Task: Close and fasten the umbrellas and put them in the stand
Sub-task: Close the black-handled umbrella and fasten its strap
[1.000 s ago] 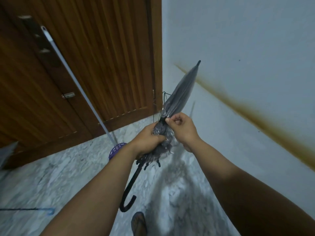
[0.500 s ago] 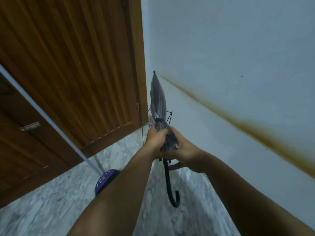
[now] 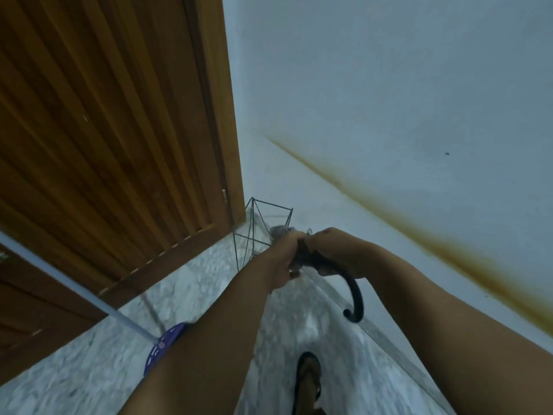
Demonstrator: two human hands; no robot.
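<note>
A mop head lies at the left; its markings are unreadable. Since a moment ago the umbrella has swung tip-down into the far wire stand, so stowing is nearly done. Left hand and right hand both grip it.

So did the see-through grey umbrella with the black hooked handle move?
Yes. The see-through grey umbrella swung from pointing up the white wall to pointing down at the black wire stand in the corner, both hands gripping it.
</note>
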